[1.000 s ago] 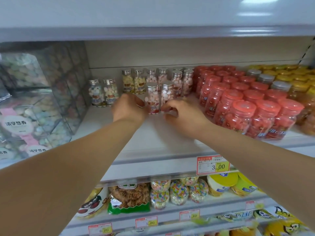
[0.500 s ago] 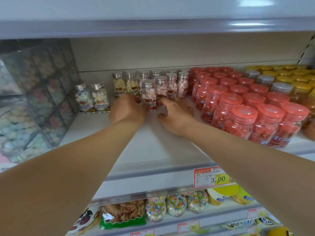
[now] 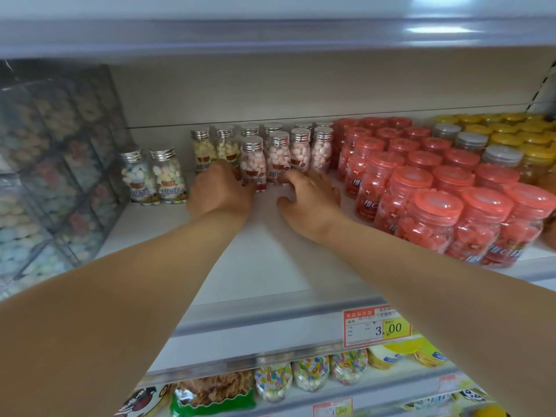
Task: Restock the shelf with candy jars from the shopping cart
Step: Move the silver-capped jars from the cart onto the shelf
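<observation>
Small candy jars with silver lids stand in rows at the back of the white shelf (image 3: 270, 260). Two pink-candy jars form the front row: one (image 3: 253, 164) on the left, another (image 3: 278, 159) beside it. My left hand (image 3: 219, 191) holds the left jar low at its base, fingers mostly hidden behind the back of the hand. My right hand (image 3: 310, 197) lies spread on the shelf, its fingertips touching the base of the right jar. The shopping cart is out of view.
Two pastel-candy jars (image 3: 153, 179) stand to the left, beside stacked clear candy boxes (image 3: 45, 176). Large red-lidded jars (image 3: 427, 218) crowd the right, with yellow-lidded jars (image 3: 511, 127) behind them. A price tag (image 3: 376, 326) hangs on the shelf edge above bagged sweets (image 3: 301, 377).
Both hands have pushed the two pink jars back against the rear rows. My right hand's fingers have loosened from their jar and spread out.
</observation>
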A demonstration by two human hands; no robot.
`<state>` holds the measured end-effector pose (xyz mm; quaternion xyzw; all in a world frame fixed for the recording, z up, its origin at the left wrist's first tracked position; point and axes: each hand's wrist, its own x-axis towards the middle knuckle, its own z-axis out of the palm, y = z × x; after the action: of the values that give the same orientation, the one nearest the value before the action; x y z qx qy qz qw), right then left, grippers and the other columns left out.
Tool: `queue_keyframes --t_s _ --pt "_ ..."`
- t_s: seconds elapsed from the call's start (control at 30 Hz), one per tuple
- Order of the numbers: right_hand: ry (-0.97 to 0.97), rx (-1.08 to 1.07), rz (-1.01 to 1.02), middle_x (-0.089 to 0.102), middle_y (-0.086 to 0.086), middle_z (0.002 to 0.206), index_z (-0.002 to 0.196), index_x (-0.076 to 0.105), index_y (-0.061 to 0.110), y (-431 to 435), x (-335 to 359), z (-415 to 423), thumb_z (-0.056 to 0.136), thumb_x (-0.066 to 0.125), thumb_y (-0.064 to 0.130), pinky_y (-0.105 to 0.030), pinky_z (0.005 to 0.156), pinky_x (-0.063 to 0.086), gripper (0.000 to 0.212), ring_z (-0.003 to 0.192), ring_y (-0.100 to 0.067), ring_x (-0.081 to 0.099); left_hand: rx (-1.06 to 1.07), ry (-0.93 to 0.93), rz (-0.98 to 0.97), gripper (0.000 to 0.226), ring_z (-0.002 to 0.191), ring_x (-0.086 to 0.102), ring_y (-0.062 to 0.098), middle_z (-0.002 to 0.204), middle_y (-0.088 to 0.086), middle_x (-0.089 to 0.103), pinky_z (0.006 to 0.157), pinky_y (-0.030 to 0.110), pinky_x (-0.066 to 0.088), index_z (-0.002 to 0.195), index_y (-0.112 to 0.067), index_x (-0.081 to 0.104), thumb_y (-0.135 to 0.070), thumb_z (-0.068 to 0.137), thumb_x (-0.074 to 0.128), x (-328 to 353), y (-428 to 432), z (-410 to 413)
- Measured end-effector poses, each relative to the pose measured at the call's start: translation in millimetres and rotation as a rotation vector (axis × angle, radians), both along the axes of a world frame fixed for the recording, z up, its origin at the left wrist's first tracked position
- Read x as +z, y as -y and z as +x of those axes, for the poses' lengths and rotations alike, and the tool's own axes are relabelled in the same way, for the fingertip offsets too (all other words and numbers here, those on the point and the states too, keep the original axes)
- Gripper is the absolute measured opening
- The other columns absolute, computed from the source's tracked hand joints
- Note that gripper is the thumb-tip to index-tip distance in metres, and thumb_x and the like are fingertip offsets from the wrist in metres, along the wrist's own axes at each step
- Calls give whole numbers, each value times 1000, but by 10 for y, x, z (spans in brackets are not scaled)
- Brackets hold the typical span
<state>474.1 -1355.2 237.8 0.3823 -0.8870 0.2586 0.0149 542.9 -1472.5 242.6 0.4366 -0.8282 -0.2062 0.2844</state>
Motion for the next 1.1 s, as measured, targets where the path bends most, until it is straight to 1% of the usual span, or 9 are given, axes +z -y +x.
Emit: queue_keyframes --t_s 0.13,0.3,0.4,0.5,0.6,0.73,0.8,0.9,1.1 --pt "-29 3 33 39 -8 143 136 45 23 10 -26 -7 92 49 31 -40 105 24 45 135 -28 26 8 31 -20 34 89 66 29 92 7 70 65 31 46 91 -19 69 -51 78 68 -37 62 -75" --pt "-25 9 13 41 -6 142 134 47 22 16 -57 -18 92 50 30 -39 105 24 43 135 -27 28 16 37 10 29 92 65 31 95 9 69 63 30 41 91 -14 68 -42 83 66 -23 47 -103" --pt "14 -45 -145 47 -8 137 131 48 18 4 -42 -69 91 52 25 -38 105 32 41 130 -27 37 -11 36 23 28 92 65 31 95 10 69 63 31 40 90 -12 68 -40 85 64 -24 23 -91" --pt "27 -44 -246 43 -10 139 136 45 19 3 -13 -91 91 51 20 -38 107 33 46 129 -28 39 -46 24 46 26 93 64 30 94 8 70 67 31 45 86 -17 69 -43 83 65 -18 3 -83" --pt "33 -42 -170 35 -11 147 146 36 22 7 -6 -112 94 49 22 -38 111 29 53 135 -30 33 -58 6 66 18 98 63 27 98 4 70 77 31 50 85 -22 70 -39 83 66 7 -38 -77" --pt "-7 -87 -90 37 -13 147 147 33 17 8 -33 -149 93 48 23 -39 112 28 56 135 -33 32 -73 15 49 12 101 62 27 102 3 70 75 29 46 85 -25 67 -37 85 65 29 -97 -44" --pt "-15 -96 -76 36 -12 147 146 33 15 14 -31 -130 93 48 24 -39 112 28 56 136 -31 32 -76 15 34 13 101 62 27 103 4 70 76 29 47 89 -24 67 -36 85 65 25 -99 -33" --pt "-20 -109 -50 36 -12 147 145 34 11 14 -29 -120 93 48 26 -40 112 27 56 137 -30 30 -101 25 18 15 103 61 28 106 5 69 83 34 51 92 -23 66 -37 85 65 19 -104 -36" --pt "-16 -122 -26 40 -14 144 142 38 9 12 -48 -133 93 50 26 -39 111 27 54 136 -32 30 -177 52 -7 22 109 56 29 109 5 66 90 39 49 106 -23 62 -35 87 63 -12 -72 -52"
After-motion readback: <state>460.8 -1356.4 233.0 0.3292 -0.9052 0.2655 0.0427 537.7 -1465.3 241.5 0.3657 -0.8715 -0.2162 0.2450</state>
